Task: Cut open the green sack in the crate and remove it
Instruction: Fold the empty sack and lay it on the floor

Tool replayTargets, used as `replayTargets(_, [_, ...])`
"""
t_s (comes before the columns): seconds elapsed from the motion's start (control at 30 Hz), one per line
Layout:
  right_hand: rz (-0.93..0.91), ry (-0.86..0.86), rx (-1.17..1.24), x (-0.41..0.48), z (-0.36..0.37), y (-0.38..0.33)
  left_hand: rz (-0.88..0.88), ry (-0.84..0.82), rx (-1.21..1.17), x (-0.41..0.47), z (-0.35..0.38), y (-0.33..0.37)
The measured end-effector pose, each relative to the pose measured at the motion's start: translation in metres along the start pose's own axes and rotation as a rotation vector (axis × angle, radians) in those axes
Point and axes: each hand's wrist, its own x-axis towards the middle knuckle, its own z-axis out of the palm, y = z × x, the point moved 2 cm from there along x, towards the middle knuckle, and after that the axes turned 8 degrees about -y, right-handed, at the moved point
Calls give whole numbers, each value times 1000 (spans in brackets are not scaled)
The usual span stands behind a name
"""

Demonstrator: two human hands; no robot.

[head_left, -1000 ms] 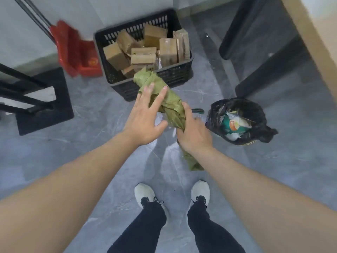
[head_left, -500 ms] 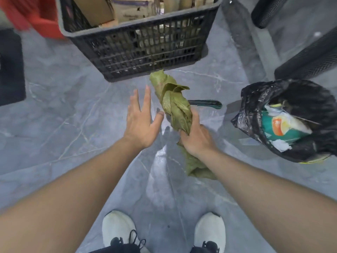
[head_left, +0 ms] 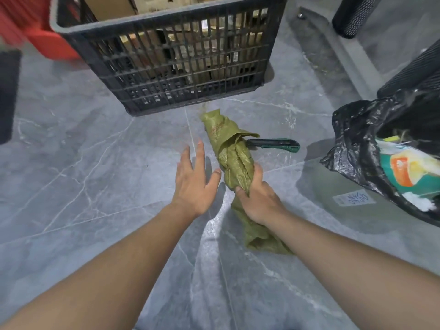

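faint red print on green sack, unreadable, blurred handwriting on floor label

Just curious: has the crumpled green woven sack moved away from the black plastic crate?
Yes. The green woven sack left the black plastic crate rim and is now nearer the floor.

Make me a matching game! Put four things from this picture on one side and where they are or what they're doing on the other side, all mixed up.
Things:
1. green sack
2. utility knife
3. black crate
4. left hand

States:
a. open, fingers spread, holding nothing
b. lying on the floor behind the sack
c. bunched up and gripped by the right hand
d. holding cardboard boxes

Pairs: 1-c, 2-b, 3-d, 4-a
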Motion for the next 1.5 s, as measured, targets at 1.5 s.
replayTargets(1.5, [332,296,-47,65,-77,20,-52,11,-69,43,-2,8])
